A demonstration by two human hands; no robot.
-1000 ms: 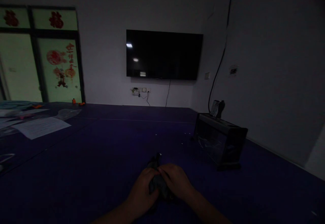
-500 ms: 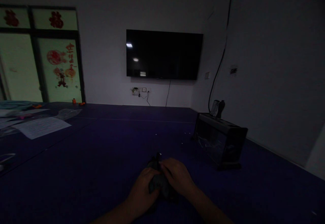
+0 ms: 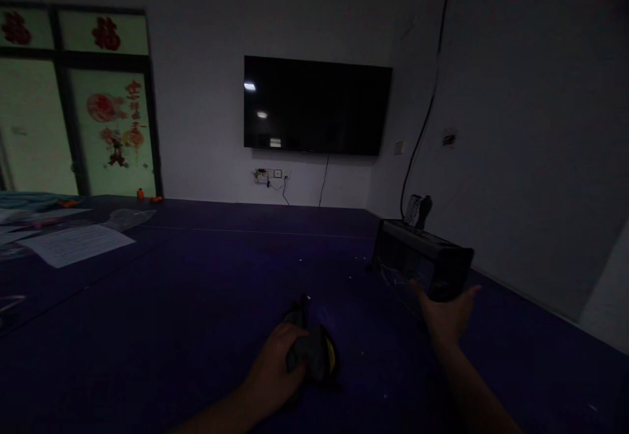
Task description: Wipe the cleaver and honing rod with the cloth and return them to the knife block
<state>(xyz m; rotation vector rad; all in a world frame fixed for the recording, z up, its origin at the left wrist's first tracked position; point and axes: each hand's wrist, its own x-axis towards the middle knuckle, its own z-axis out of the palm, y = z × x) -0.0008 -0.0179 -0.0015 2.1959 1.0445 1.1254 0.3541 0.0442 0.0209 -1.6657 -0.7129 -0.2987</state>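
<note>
My left hand (image 3: 275, 368) is closed around a dark grey and black rounded object (image 3: 314, 355) low on the purple surface. Its right side shows a yellow patch, and a thin black part with a bright tip sticks up at its far end; the dim light hides its exact kind. Off to the right, my right hand (image 3: 448, 319) is open and holds nothing, thumb and fingers spread apart. It appears in front of a black box-shaped case (image 3: 407, 276) with see-through-looking sides. Whether the fingers touch the case, I cannot tell.
A small dark object (image 3: 419, 212) rests on top of the case. Printed paper sheets (image 3: 78, 244) and a clear plastic bag (image 3: 128, 217) lie at the left. Small orange items (image 3: 140, 194) sit by the glass door. A television (image 3: 317, 106) hangs on the far wall.
My right hand has let go of the dark object and moved right, opening in front of the black case. The yellow patch now shows. My left hand keeps its hold.
</note>
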